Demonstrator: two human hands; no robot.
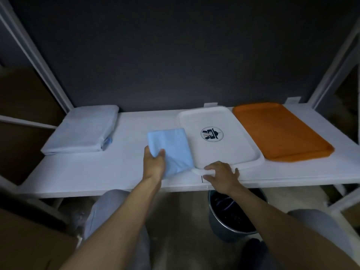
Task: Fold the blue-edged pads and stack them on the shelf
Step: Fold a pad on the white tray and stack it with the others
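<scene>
Left hand (153,162): you are gripping the folded blue pad (173,147) at its 7 o'clock corner.
Right hand (222,175): you are pinching the white tray (220,151) by its 6 o'clock rim.
Pad: lying mid-shelf (97,170), the tray at its 3 o'clock.
Folded stack (81,129): sitting at the shelf's 9 o'clock end.

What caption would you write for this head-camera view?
Left hand grips a folded blue pad on the white shelf while the right hand pinches the near corner of the white tray.
</scene>
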